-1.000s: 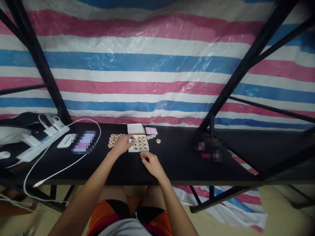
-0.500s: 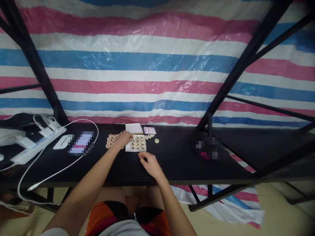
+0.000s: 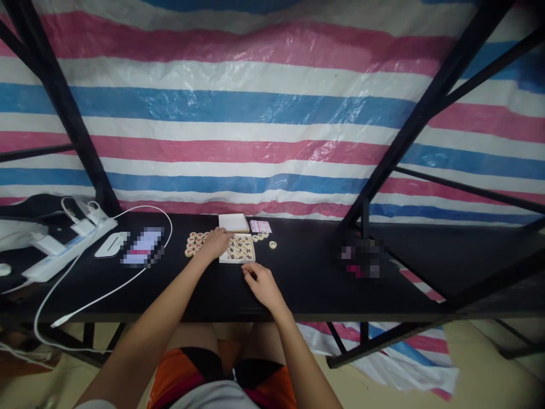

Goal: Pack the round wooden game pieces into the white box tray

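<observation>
My left hand (image 3: 217,243) reaches over the left side of a white box (image 3: 225,257). Its fingers are closed together and point down at the back left of the box; what they hold, if anything, is hidden. Inside the box lie rows of round Chinese chess pieces (image 3: 239,250) with black characters. Partly behind my left hand, pieces with red characters (image 3: 196,240) are grouped on the black table. My right hand (image 3: 260,284) rests by the box's front right corner, its fingers loosely bent with a gap at the thumb and nothing seen in them.
Behind the box lie its white lid (image 3: 232,222) and a pink-and-white card (image 3: 259,226). A few loose pieces (image 3: 260,236) and a single piece (image 3: 273,245) sit to the right. Leftward are a phone (image 3: 142,246), a power strip (image 3: 63,255) and white cables. Black frame bars flank the table.
My left hand has shifted slightly rightward, its fingertips now over the back left pieces in the box. My right hand stays by the front corner. The whole view has moved a little.
</observation>
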`<state>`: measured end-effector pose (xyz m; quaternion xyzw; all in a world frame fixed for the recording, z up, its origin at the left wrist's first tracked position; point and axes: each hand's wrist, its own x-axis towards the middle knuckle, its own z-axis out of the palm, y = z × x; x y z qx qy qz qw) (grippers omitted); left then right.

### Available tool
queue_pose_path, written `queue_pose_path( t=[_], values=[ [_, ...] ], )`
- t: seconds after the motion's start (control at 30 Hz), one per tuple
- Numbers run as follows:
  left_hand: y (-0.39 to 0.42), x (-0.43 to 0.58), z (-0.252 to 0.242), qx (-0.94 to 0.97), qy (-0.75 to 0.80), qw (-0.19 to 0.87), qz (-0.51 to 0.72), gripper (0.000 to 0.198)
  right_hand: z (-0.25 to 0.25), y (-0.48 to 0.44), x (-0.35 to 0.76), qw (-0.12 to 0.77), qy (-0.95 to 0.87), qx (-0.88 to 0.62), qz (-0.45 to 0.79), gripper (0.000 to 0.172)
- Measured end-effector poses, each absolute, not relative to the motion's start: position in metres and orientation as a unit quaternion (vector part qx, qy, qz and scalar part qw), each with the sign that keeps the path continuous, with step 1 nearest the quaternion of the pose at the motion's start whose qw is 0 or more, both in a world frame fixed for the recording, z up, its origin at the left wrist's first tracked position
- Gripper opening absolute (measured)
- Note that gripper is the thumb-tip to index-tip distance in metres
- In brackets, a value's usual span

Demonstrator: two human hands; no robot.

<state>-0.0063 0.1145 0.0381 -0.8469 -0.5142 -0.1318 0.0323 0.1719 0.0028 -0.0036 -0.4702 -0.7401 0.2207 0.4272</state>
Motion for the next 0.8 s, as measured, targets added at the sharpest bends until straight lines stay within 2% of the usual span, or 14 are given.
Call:
queue_pose_path(
  t=[0.13, 0.23, 0.4, 0.57, 0.7, 0.8],
  values=[
    [0.090, -0.005, 0.049, -0.826, -0.524, 0.032, -0.206, 0.032, -0.002, 0.006, 0.179, 0.466, -0.709, -0.497, 0.184, 0.020],
    [0.056, -0.005, 0.047, -0.830, -0.493, 0.009, -0.260, 0.028, -0.003, 0.022, 0.196, 0.480, -0.670, -0.556, 0.104, 0.023],
    [0.007, -0.006, 0.025, -0.811, -0.519, -0.009, -0.270, 0.025, -0.011, 0.063, 0.228, 0.404, -0.661, -0.632, -0.005, 0.037],
    [-0.005, -0.005, 0.013, -0.821, -0.513, -0.010, -0.248, 0.023, -0.017, 0.074, 0.235, 0.297, -0.671, -0.680, -0.007, 0.030],
    [-0.002, -0.007, 0.012, -0.785, -0.554, -0.014, -0.277, 0.024, -0.014, 0.064, 0.233, 0.272, -0.671, -0.690, -0.005, 0.026],
    [0.001, -0.008, 0.009, -0.756, -0.584, -0.009, -0.297, 0.030, -0.011, 0.057, 0.231, 0.308, -0.676, -0.670, -0.002, 0.023]
  ],
)
